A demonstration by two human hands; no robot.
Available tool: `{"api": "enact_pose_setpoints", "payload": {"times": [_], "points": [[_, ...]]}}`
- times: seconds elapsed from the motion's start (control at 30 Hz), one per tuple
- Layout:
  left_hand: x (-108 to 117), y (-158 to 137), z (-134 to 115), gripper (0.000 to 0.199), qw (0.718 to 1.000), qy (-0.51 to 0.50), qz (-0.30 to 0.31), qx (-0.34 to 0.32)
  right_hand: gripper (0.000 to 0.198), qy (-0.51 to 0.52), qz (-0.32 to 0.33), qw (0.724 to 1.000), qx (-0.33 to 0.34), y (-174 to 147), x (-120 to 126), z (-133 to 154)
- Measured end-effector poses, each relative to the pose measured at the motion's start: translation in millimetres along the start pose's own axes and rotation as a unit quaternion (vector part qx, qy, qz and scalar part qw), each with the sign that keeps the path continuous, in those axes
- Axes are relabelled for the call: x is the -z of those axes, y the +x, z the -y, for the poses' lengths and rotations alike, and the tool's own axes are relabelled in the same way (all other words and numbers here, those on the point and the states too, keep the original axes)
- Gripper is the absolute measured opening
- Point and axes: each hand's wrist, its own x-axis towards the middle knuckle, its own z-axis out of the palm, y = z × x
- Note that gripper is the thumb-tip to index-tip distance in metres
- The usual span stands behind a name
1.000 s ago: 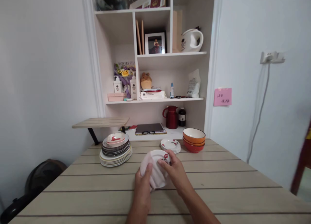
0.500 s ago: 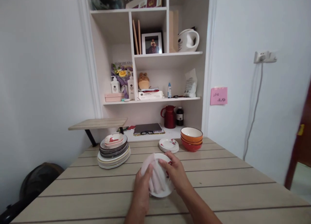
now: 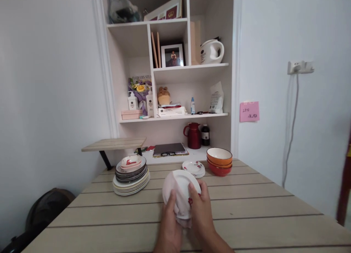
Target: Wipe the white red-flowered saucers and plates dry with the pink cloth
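Above the near middle of the table, a small white plate point(image 3: 188, 180) with red flowers is tilted up, its face toward me. A pale pink cloth point(image 3: 170, 185) covers the plate's left part and hangs below its lower edge. My left hand point(image 3: 170, 220) is closed on the cloth and the plate's left side, thumb pressed on the front. My right hand point(image 3: 202, 211) grips the plate's lower right rim, its thumb on the face beside a red flower. Behind the held plate lies a low stack of matching flowered plates point(image 3: 193, 167).
Orange and red bowls point(image 3: 219, 162) are stacked at the back right. To the left rises a pile of plates point(image 3: 131, 181) topped by a small dish. A small raised shelf point(image 3: 114, 143) stands behind it. A red jug point(image 3: 193, 136) and a dark laptop point(image 3: 169, 149) sit farther back.
The right hand has moved from the plate's upper right down to its lower right rim. The cloth now lies over the left part, leaving more of the plate's face bare. The view has tilted slightly.
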Motion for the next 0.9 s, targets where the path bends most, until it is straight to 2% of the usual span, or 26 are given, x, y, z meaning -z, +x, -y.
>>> {"api": "enact_pose_setpoints", "payload": {"times": [0.13,0.27,0.4,0.5,0.63,0.8,0.9], "points": [[1.1,-3.4,-10.8,0.058,0.997,0.022,-0.029,-0.062,0.04,-0.02,0.053,0.998,0.034,6.4,0.5,6.7],[8.6,-4.6,-24.8,0.063,0.99,0.077,-0.034,-0.111,0.041,-0.014,0.206,0.978,0.003,20.4,7.6,17.9],[14.3,-3.3,-30.4,0.062,0.976,0.168,-0.01,-0.135,0.04,-0.026,0.259,0.966,-0.005,28.0,16.3,26.0],[16.6,1.4,-30.2,0.056,0.936,0.287,-0.046,-0.197,0.032,-0.033,0.238,0.97,0.017,30.1,20.3,27.9],[22.0,13.0,-26.0,0.057,0.849,0.381,-0.109,-0.349,0.022,-0.042,0.216,0.974,0.048,31.6,22.8,29.4],[26.7,16.5,-19.8,0.067,0.801,0.417,-0.056,-0.425,0.013,-0.102,0.234,0.964,0.081,31.7,23.8,34.7],[24.2,10.0,-20.8,0.061,0.786,0.41,-0.029,-0.461,0.012,-0.14,0.236,0.954,0.118,32.0,24.8,35.4]]}}
